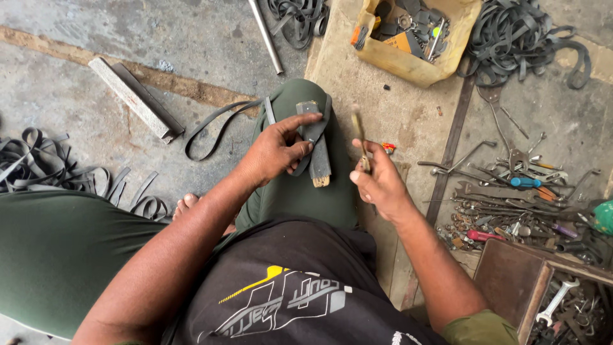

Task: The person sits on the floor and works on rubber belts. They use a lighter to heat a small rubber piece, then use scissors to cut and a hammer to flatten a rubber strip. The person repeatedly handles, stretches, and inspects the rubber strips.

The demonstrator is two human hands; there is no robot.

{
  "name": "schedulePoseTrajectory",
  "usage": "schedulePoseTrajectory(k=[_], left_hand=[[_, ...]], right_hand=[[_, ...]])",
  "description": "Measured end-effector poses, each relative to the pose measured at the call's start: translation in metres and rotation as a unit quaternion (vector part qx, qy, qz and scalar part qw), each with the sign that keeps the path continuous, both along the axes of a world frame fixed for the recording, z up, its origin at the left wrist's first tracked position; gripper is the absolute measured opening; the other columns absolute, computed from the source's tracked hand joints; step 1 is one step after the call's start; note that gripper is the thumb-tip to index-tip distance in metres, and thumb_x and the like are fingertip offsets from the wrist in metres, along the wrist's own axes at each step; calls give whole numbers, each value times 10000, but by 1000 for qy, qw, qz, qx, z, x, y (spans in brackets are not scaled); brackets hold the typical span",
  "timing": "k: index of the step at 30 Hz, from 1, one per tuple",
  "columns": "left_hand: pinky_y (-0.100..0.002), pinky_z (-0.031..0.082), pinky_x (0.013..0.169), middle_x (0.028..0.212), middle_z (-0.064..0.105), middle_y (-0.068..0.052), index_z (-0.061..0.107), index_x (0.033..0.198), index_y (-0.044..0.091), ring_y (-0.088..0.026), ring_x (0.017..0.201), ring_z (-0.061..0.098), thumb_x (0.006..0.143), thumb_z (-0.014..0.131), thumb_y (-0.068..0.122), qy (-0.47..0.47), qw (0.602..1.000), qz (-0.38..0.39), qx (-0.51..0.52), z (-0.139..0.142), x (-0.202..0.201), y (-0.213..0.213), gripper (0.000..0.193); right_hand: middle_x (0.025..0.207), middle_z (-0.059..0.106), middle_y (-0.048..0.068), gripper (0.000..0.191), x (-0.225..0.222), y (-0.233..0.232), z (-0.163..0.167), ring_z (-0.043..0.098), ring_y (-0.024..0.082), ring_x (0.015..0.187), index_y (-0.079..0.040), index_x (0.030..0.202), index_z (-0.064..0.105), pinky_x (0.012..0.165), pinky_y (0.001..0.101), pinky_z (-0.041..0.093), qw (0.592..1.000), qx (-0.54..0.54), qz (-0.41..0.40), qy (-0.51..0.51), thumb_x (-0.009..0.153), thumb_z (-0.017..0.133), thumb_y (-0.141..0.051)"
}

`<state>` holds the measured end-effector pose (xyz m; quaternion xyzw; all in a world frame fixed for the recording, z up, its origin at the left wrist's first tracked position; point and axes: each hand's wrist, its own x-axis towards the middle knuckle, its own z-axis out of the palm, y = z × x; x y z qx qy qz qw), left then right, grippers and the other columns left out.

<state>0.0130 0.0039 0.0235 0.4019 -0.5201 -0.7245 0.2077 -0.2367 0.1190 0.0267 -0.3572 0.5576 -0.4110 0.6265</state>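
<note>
The left hand presses a dark rubber strip against a small wooden block resting on the person's raised knee, at the picture's centre. The right hand, just beside it at three o'clock, grips a thin brush with its tip pointing toward twelve; the bristles are blurred, so it may be another slim tool. A loose rubber band trails off the knee toward nine o'clock on the concrete floor. At one o'clock sits a yellow box of parts. Scattered wrenches and screwdrivers lie at three o'clock, and a metal bar at ten.
</note>
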Motion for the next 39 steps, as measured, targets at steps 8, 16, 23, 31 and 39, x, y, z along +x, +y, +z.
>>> schedulePoseTrajectory(k=[8, 16, 23, 31, 39], left_hand=[[-244, 502, 509, 705, 596, 1, 299, 1620, 230, -66, 583, 551, 885, 715, 33, -2, 1000, 29, -4, 11, 1, 2, 867], [-273, 521, 509, 676, 612, -49, 110, 1650, 225, -98, 567, 590, 858, 751, 46, -51, 998, 0, -23, 16, 1, 7, 1035], [-292, 532, 542, 684, 652, -51, 33, 1623, 117, -122, 584, 628, 829, 792, 105, -96, 994, 53, -30, 11, 1, 17, 1098], [-291, 538, 667, 700, 669, -49, 271, 1565, 62, -140, 657, 665, 848, 793, 130, -149, 982, 84, -83, 7, -7, 28, 890], [-301, 537, 627, 698, 654, -45, 270, 1560, 56, -127, 642, 635, 824, 786, 115, -118, 990, 77, -22, 11, -8, 23, 900]], right_hand=[[765, 633, 88, 301, 32, -12, 51, 626, 179, 617, -34, 1306, 562, 588, 331, 526, 912, -76, 114, 386, 1048, 536, -186], [882, 661, 188, 275, 47, 3, 36, 681, 341, 773, 25, 1270, 519, 676, 439, 530, 811, -317, 52, 490, 1086, 557, -174], [748, 643, 209, 265, 48, -2, 7, 651, 401, 682, 0, 1194, 533, 610, 515, 496, 768, -198, 150, 591, 1038, 599, -203], [765, 644, 204, 240, 42, 0, 16, 646, 394, 659, 7, 1135, 525, 566, 508, 489, 769, -222, 145, 582, 1036, 585, -203], [695, 604, 168, 239, 42, -6, 22, 623, 340, 561, 36, 1171, 519, 512, 463, 483, 791, -254, 130, 540, 1060, 562, -172]])
